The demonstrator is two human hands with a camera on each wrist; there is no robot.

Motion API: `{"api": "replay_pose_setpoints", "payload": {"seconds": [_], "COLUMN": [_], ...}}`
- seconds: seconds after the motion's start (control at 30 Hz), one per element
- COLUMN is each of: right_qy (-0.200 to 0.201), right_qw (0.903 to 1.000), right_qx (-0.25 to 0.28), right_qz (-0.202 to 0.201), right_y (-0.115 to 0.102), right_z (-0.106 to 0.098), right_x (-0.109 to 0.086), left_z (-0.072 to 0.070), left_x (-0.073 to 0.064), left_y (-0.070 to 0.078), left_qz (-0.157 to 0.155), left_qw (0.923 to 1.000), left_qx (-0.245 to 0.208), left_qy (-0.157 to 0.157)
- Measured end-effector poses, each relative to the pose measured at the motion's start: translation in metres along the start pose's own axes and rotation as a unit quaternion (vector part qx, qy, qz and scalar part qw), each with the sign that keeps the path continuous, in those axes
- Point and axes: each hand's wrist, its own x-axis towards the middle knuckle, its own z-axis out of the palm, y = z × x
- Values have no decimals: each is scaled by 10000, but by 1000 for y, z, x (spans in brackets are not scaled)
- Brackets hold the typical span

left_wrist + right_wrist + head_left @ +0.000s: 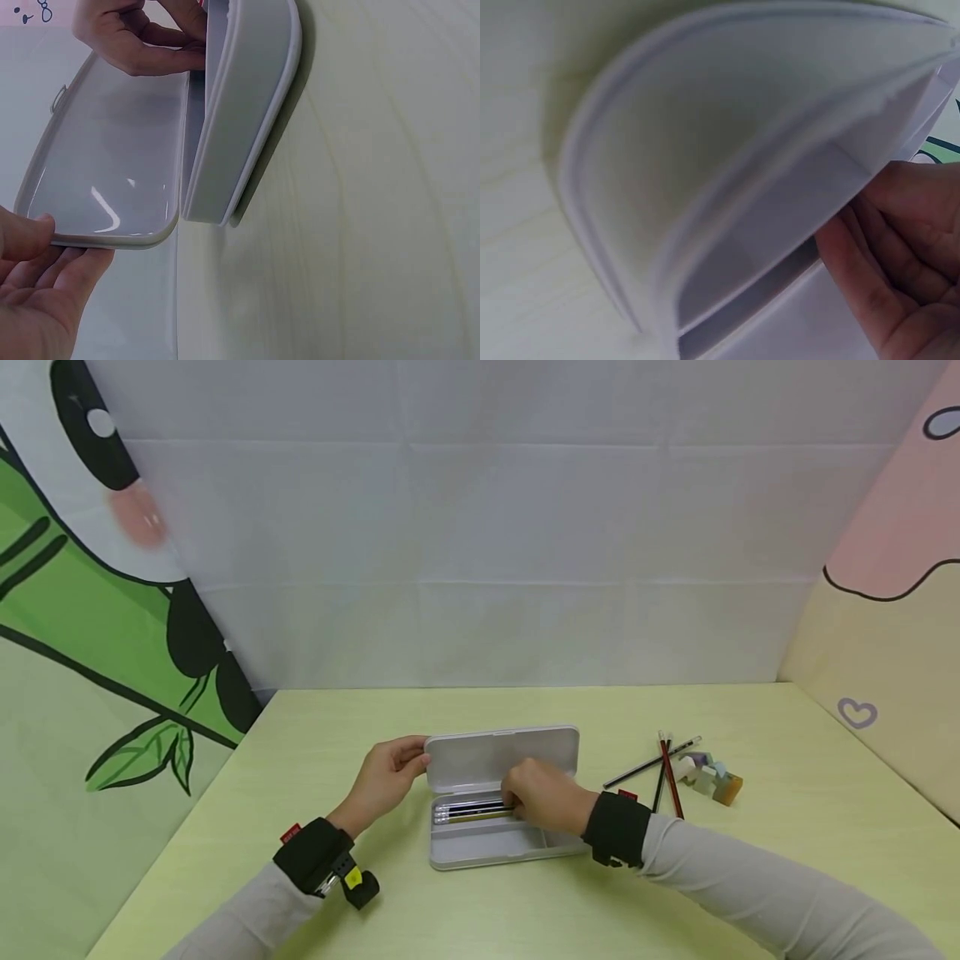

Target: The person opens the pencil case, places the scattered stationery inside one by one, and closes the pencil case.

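Note:
A white pencil case point(487, 858) lies open on the table, its lid point(480, 760) tilted up at the back. My left hand point(386, 781) pinches the lid's left edge between thumb and fingers, also plain in the left wrist view. Several pencils point(465, 812) lie side by side in the rear compartment. My right hand point(551, 797) reaches into the case with curled fingers at the pencils' right ends, seemingly pinching a pencil; the fingertips are partly hidden. In the right wrist view, the thumb and fingers point(866, 277) dip over the case's divider.
Right of the case, a red pencil point(671, 779) and two dark pencils point(641, 771) lie crossed on the table point(360, 910). Beside them is a cluster of small coloured blocks point(708, 777). A pale cloth wall point(487, 527) stands behind, with printed panels on both sides.

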Motion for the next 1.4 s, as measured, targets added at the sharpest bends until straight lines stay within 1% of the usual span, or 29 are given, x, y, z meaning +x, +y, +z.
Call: {"api": "replay_pose_setpoints", "payload": {"seconds": [0.2,0.37,0.53,0.7,0.83,0.93,1.03,1.27,1.4], "right_qy": [14,192,353,432,402,425,561,1029,1100], "right_qw": [10000,9997,9987,9970,9953,9928,9883,9744,9657], "right_qx": [49,-116,-306,-516,-490,-208,24,136,76], "right_qz": [14,-28,199,373,737,1099,1418,1994,2352], "right_y": [2,4,10,21,33,44,56,75,82], "right_z": [-5,-14,-29,-47,-62,-71,-76,-73,-69], "right_x": [-4,-14,-29,-47,-63,-77,-91,-125,-139], "left_z": [-1,-2,0,0,0,-1,-1,0,1], "left_x": [0,0,2,3,3,2,3,3,2], "left_y": [-1,-1,-2,-3,-3,-2,-1,-3,-4], "left_qz": [-87,-78,-72,-103,-140,-168,-191,-142,-122], "left_qw": [10000,10000,10000,9999,9998,9998,9997,9999,9999], "left_qx": [40,14,23,43,82,118,115,36,23], "left_qy": [24,12,7,46,61,67,97,64,65]}}
